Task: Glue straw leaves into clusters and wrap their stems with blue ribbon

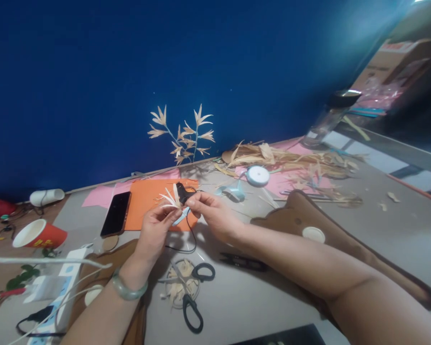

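Observation:
My left hand [156, 229], with a green bangle on the wrist, pinches a small flower of pale thin strips [170, 198] over the orange sheet [140, 203]. My right hand [213, 214] is close beside it, thumb and forefinger pressed together near the flower's base. What those fingers hold is too small to tell. Just behind the fingertips is a black object [183, 192] with a cord [194, 242] hanging in a loop; its kind is partly hidden. Nearer me, black-handled scissors [194, 297] lie open across a round dish [179, 283] of pale cut pieces.
A phone [116, 214] lies left of the orange sheet. Behind stand dried-leaf flowers on stems [192, 139] against the blue wall. A ribbon spool [257, 176], dried husks [294, 158], black snips [242, 261], a red paper cup [39, 234] and a power strip [62, 292] surround the hands.

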The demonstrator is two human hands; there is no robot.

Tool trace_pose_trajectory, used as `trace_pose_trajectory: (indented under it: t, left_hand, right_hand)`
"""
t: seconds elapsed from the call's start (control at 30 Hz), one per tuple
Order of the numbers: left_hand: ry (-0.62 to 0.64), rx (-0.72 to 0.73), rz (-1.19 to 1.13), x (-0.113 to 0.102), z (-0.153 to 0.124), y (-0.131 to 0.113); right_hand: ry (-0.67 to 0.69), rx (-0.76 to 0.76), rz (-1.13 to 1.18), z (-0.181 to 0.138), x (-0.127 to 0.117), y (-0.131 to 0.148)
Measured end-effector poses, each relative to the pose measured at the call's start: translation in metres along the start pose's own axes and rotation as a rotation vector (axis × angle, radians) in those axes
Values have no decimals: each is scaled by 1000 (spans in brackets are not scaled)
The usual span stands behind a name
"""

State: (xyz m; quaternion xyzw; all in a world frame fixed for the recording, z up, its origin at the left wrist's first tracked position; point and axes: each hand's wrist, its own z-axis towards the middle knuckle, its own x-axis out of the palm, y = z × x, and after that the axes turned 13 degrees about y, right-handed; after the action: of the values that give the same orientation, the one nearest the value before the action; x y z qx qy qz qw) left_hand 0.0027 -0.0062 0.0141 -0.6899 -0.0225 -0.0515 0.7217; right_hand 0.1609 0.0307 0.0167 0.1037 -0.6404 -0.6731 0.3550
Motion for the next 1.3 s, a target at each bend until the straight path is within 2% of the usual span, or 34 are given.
trace_pose_trajectory:
  t: [0.17, 0.27, 0.53, 0.63, 0.73, 0.8, 0.9, 0.97, 1.13, 1.23, 1.3]
  left_hand:
    - [-76, 28, -137, 0, 3, 2]
    - [-103, 46, -178, -4, 7, 7]
    - [-274, 60, -291, -13, 17, 9]
    - [-265, 72, -294, -13, 18, 11]
    - [-226, 110, -261, -13, 18, 15]
    - [-197, 137, -250, -13, 18, 16]
    - [-169, 159, -248, -12, 17, 17]
    - [-150, 157, -245, -12, 16, 15]
    - [-126, 151, -273, -9, 13, 10]
    - [-134, 150, -283, -8, 12, 10]
    - [-130, 158, -289, -8, 12, 11]
  right_hand:
    - [-30, -45, 39, 1, 1, 0]
    - [-82, -69, 44, 3, 1, 1]
    - [-224, -93, 53, 8, -4, 10]
    - [-277, -127, 97, 7, 1, 22]
    - [-228, -165, 58, 3, 8, 44]
    - [-132, -154, -69, -1, 10, 62]
    - [60, -81, -419, -10, 8, 94]
    - [135, -24, -635, -19, 3, 116]
    - [116, 85, -1043, -50, -27, 168]
    - [-17, 112, -1177, -70, -65, 189]
    - [-52, 159, -1371, -80, -98, 195]
